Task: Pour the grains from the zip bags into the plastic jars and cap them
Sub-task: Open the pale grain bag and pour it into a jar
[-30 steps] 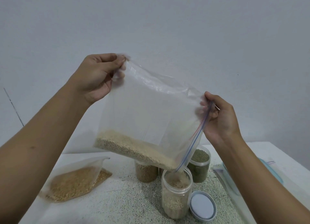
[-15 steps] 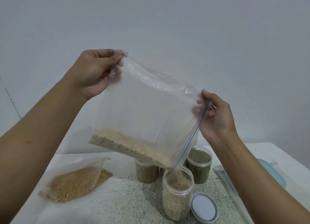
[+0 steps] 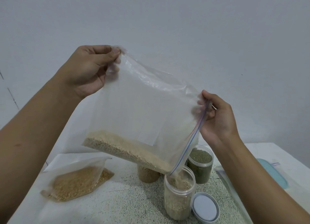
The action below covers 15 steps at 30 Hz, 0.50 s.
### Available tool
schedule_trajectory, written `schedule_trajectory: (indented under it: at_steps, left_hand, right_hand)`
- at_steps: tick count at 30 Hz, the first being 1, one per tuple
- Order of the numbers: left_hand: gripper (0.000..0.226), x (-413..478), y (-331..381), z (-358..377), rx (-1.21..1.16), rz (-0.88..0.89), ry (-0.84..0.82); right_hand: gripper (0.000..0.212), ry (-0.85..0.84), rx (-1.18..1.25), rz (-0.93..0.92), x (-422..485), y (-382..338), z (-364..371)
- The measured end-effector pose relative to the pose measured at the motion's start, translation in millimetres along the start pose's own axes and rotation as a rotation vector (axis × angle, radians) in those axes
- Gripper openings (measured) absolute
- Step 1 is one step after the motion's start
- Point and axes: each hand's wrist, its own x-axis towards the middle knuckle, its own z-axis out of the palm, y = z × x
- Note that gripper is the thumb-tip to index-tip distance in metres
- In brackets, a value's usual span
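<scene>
Jar [image 3: 178,202] [image 3: 200,165] [image 3: 147,174] x3; zip bag [image 3: 142,109] [image 3: 78,182] with grain x2; loose lid [image 3: 205,207] x1; hand [image 3: 88,73] [image 3: 218,121] x2.

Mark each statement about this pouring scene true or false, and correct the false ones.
1. The left hand and the right hand both hold the zip bag in the air. True.
2. Pale grains run from the bag's lowest corner into the open jar. True.
3. The grey lid sits on that jar. False: it lies on the table beside the jar.
4. The jar of green grains stands nearer the camera than the open jar. False: it stands behind it.
5. The second bag on the table is empty. False: it holds golden grains.
</scene>
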Motion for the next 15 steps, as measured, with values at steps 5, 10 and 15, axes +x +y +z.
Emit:
schedule_trajectory:
  at_steps: [5,10,15]
  left_hand:
    - [0.013,-1.5,4.2,4.4,0.009,0.011,0.011]
    - [0.014,-1.8,4.1,6.5,0.020,0.013,0.007]
    - [0.026,-0.3,4.2,5.4,0.003,0.008,-0.005]
  right_hand:
    - [0.015,-0.012,-0.005,-0.002,-1.0,-2.3,-0.6]
    - [0.015,-0.014,-0.007,-0.006,-0.7,-4.6,-1.0]
    - [0.014,-0.015,-0.012,-0.016,0.4,-5.5,-0.6]
